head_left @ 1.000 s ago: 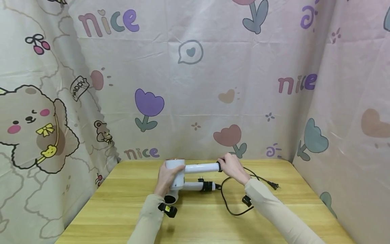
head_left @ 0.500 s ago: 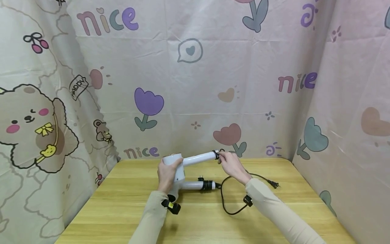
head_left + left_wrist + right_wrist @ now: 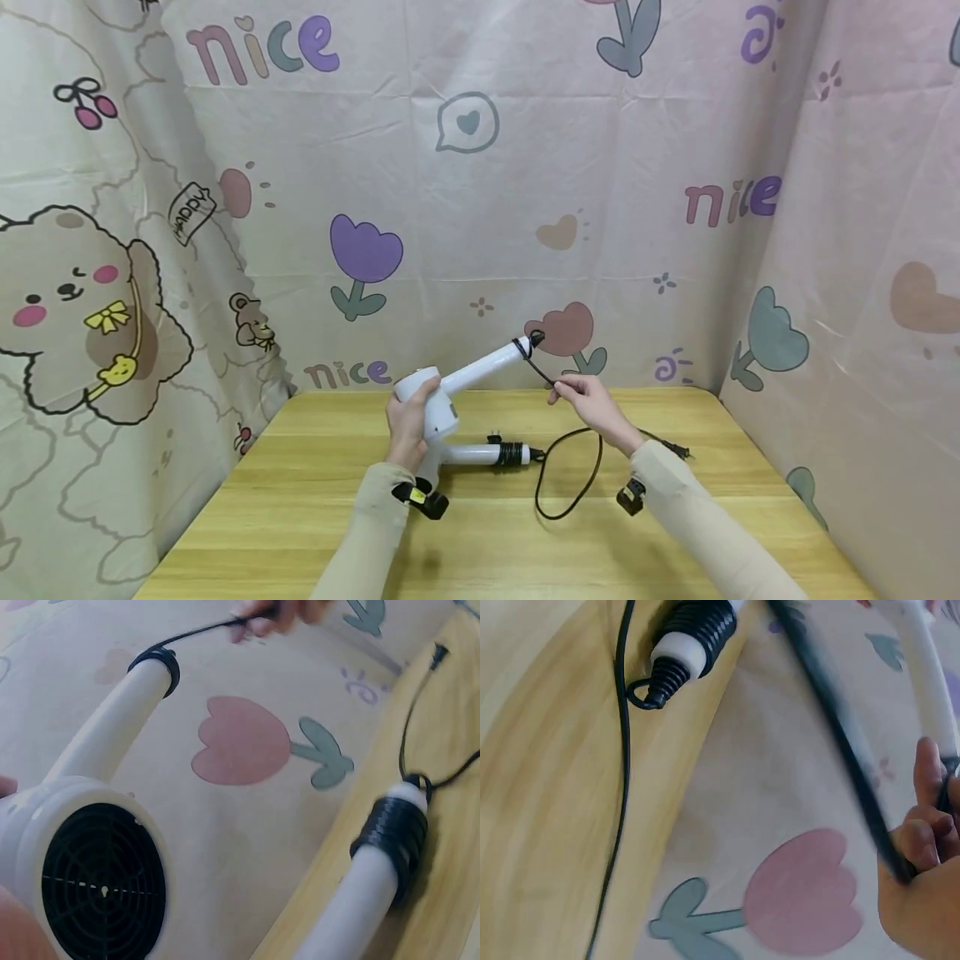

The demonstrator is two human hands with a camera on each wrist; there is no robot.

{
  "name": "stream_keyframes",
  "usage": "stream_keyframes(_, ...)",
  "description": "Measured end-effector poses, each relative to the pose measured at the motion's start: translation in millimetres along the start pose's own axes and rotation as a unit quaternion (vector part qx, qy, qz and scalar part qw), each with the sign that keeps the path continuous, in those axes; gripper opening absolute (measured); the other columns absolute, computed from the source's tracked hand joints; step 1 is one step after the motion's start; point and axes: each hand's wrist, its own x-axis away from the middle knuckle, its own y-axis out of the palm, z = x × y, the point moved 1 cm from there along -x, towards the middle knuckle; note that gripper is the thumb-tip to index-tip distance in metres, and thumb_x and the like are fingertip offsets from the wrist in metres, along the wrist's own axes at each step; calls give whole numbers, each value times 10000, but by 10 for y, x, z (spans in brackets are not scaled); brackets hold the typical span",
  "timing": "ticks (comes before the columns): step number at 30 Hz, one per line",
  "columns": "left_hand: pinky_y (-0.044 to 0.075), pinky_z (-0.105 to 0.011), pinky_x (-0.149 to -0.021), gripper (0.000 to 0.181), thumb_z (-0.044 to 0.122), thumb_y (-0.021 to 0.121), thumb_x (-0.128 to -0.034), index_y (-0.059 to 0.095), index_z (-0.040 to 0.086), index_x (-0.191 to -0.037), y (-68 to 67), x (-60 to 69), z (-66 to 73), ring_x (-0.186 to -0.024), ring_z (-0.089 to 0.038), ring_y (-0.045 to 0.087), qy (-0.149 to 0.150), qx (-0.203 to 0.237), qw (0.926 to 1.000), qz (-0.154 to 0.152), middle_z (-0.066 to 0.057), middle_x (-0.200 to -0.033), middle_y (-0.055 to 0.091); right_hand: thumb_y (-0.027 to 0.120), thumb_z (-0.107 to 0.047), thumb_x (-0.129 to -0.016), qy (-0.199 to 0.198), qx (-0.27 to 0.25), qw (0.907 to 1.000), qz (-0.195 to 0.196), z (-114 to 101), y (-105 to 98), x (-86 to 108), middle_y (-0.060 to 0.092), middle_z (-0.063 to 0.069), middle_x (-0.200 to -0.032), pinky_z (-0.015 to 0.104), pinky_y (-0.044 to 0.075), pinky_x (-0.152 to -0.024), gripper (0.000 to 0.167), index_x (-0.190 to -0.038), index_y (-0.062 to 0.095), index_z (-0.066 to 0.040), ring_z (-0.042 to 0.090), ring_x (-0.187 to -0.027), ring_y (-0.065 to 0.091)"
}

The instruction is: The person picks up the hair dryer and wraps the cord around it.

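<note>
My left hand (image 3: 406, 429) grips a white hair dryer (image 3: 486, 367) by its round body, handle tilted up to the right. Its black vent grille (image 3: 105, 885) faces the left wrist camera. A black power cord (image 3: 542, 372) wraps round the handle's end and runs taut to my right hand (image 3: 596, 410), which pinches it between thumb and fingers. Below lies a second white hair dryer (image 3: 468, 455) on the table, its own cord (image 3: 511, 454) coiled tightly round the handle; my left hand and the first dryer hide part of its body.
A loose loop of black cord (image 3: 552, 517) lies on the wooden table (image 3: 300, 517), beneath my right hand. A plug (image 3: 681, 452) rests at the right. Another plug (image 3: 493, 438) sticks up beside the second dryer's coil. A patterned curtain (image 3: 465, 233) stands behind the table.
The held hair dryer's handle has swung from nearly level to steeply tilted up. My right hand has drawn away from the handle's end, stretching the cord down and right; the loop on the table shifted.
</note>
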Motion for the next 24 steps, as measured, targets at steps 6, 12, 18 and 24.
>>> stream_keyframes(6, 589, -350, -689, 601, 369, 797, -793, 472, 100, -1221, -6, 4, 28, -774, -155, 666, -432, 397, 9980, -230, -31, -978, 637, 519, -300, -1019, 638, -459, 9947, -668, 240, -161, -20, 680, 15, -866, 200, 265, -431, 325, -1071, 715, -46, 60, -462, 245)
stream_keyframes(12, 583, -344, -716, 605, 413, 759, -809, 482, 75, -1228, -9, 11, 7, -774, -159, 668, -923, 390, 9934, -563, -7, -928, 658, 568, -320, -991, 1173, -457, 9820, -1406, 367, -286, -78, 629, 46, -833, 185, 282, -445, 379, -1175, 681, -9, 75, -519, 294)
stream_keyframes(18, 580, -350, -670, 510, 395, 685, -863, 508, 46, -1190, -42, -2, -21, -708, -178, 667, -1276, 304, 9821, -1355, -17, -829, 676, 680, -321, -915, 1595, 585, 9817, -866, 338, -493, -203, 693, 56, -880, 226, 390, -524, 312, -1083, 751, -68, 94, -598, 441)
stream_keyframes(24, 587, -360, -643, 506, 396, 653, -878, 497, 33, -1194, -57, 14, -85, -693, -188, 673, -1380, -169, 9685, -2067, -34, -823, 676, 725, -255, -879, 1009, 1864, 9772, -124, 88, -493, -363, 727, 38, -815, 316, 481, -686, 204, -846, 782, -63, 142, -702, 532)
